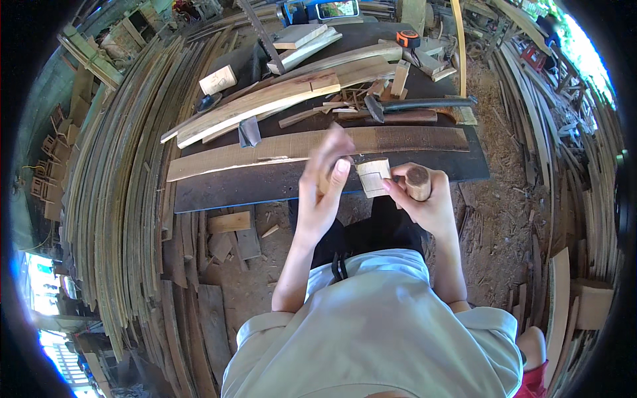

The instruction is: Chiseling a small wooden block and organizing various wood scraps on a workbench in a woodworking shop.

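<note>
My right hand [428,196] grips a small pale wood block [373,174] marked with dark lines, along with a round wooden piece [417,179] whose end faces up. Just left of the block, my left hand [322,186] is raised with its thumb upright; its fingers are smeared by motion, so what they hold, if anything, is unclear. Behind both hands a long brown board [239,152] lies along the near side of the dark bench [232,192]. A hammer-like tool [408,104] with a dark handle lies farther back.
Boards [245,106], an orange tape measure [408,39] and a phone [337,10] sit on the bench. Long planks [116,219] are stacked both sides. One person [551,30] is at upper right; another person's bare limb and red clothing [534,378] show at lower right.
</note>
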`<state>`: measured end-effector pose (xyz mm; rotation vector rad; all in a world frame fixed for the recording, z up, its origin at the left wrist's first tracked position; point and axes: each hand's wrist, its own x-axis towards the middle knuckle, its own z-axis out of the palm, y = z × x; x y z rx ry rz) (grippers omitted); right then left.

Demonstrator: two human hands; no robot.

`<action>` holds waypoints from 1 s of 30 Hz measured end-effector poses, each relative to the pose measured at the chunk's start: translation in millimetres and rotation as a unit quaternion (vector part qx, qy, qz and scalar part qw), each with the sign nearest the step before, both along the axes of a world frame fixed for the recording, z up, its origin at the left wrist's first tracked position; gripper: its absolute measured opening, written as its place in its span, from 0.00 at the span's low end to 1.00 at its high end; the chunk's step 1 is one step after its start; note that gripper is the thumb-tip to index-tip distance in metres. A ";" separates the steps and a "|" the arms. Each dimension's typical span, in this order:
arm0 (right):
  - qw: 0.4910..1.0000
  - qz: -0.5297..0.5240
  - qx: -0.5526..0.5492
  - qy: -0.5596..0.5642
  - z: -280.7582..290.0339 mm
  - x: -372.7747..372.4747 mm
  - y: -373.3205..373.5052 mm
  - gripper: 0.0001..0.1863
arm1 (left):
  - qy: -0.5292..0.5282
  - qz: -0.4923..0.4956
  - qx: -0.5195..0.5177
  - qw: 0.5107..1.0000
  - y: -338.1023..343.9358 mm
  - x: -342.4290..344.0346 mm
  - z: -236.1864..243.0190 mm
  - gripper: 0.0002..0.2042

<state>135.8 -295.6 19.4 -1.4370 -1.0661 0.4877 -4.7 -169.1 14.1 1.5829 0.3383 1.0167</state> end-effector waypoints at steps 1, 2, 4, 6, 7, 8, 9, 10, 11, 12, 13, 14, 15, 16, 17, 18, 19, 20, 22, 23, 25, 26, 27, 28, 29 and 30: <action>1.000 0.002 0.002 0.007 -4.2 0.9 2.7 0.07 | 0.059 -0.048 0.012 0.997 0.8 -7.0 -2.5 0.17; 1.000 0.003 0.004 0.007 -6.5 2.3 4.2 0.07 | 0.079 -0.041 0.007 0.996 -8.4 -6.7 4.8 0.15; 0.999 0.031 -0.019 0.031 -7.8 4.6 5.6 0.07 | 0.052 0.021 0.035 0.998 -7.2 -0.8 -13.9 0.10; 0.999 0.015 -0.015 0.033 1.4 4.6 6.5 0.07 | 0.050 0.054 0.083 0.994 -7.3 -0.3 -14.3 0.09; 0.999 -0.001 -0.011 0.036 10.4 4.5 5.7 0.08 | 0.074 0.125 0.171 0.974 -6.4 -0.6 -16.4 0.09; 0.999 -0.033 -0.007 0.029 26.8 3.8 0.8 0.07 | 0.097 0.198 0.257 0.941 -5.5 -1.5 -18.8 0.09; 0.998 -0.061 -0.005 0.000 39.2 5.6 -6.1 0.07 | 0.097 0.201 0.257 0.940 -2.4 -1.1 -27.4 0.09; 0.995 -0.075 0.055 -0.028 45.3 10.1 -15.7 0.10 | 0.106 0.200 0.267 0.937 2.1 0.1 -40.7 0.10; 0.986 -0.103 0.129 0.014 56.1 7.7 -21.4 0.14 | 0.116 0.197 0.277 0.933 4.7 1.9 -50.4 0.10; 0.955 -0.064 0.285 0.042 66.8 4.8 -18.9 0.12 | 0.114 0.191 0.275 0.935 6.1 2.9 -59.1 0.10; 0.945 -0.032 0.325 -0.007 68.4 13.0 -22.0 0.14 | 0.113 0.187 0.276 0.936 7.0 3.9 -65.0 0.10; 0.930 -0.014 0.366 -0.006 79.4 16.7 -21.0 0.15 | 0.105 0.193 0.271 0.937 7.3 7.2 -70.3 0.10; 0.914 0.004 0.407 -0.007 92.8 18.7 -18.6 0.16 | 0.097 0.199 0.267 0.938 7.4 10.2 -74.8 0.10; 0.913 0.010 0.409 0.000 96.9 17.4 -9.0 0.16 | 0.095 0.213 0.280 0.931 9.8 6.0 -78.0 0.09; 0.913 -0.009 0.407 0.003 104.0 13.5 -1.3 0.16 | 0.093 0.208 0.279 0.933 9.6 8.6 -79.2 0.09; 0.914 -0.029 0.406 0.007 110.1 7.8 7.4 0.17 | 0.088 0.205 0.283 0.933 8.9 11.4 -80.2 0.09; 0.914 -0.093 0.393 0.032 113.7 -3.2 22.1 0.19 | 0.088 0.213 0.288 0.930 9.4 8.4 -82.1 0.09; 0.916 -0.083 0.393 -0.002 113.6 -2.2 30.9 0.19 | 0.087 0.212 0.287 0.930 8.6 9.1 -82.6 0.09; 0.913 -0.055 0.403 -0.037 110.8 1.2 46.7 0.19 | 0.083 0.217 0.282 0.931 7.0 10.1 -83.0 0.09; 0.909 -0.036 0.415 -0.038 112.0 -1.1 52.1 0.19 | 0.083 0.218 0.281 0.931 6.3 10.2 -82.6 0.09; 0.929 -0.060 0.364 0.028 113.3 -11.4 54.2 0.18 | 0.090 0.209 0.285 0.931 5.0 9.7 -79.9 0.09; 0.927 -0.065 0.370 0.008 111.1 -11.7 58.9 0.18 | 0.091 0.211 0.284 0.931 4.7 8.8 -78.6 0.09; 0.924 -0.070 0.375 -0.011 109.4 -11.7 62.9 0.18 | 0.097 0.212 0.282 0.931 4.5 8.0 -77.6 0.09; 0.927 -0.077 0.366 -0.024 109.4 -11.2 65.1 0.19 | 0.101 0.211 0.279 0.931 4.3 8.5 -76.9 0.09; 0.928 -0.076 0.365 -0.026 108.9 -11.1 67.2 0.19 | 0.100 0.211 0.278 0.932 4.8 9.0 -77.1 0.09; 0.931 -0.077 0.358 -0.019 108.2 -11.1 69.1 0.19 | 0.091 0.213 0.290 0.928 5.5 9.4 -77.8 0.09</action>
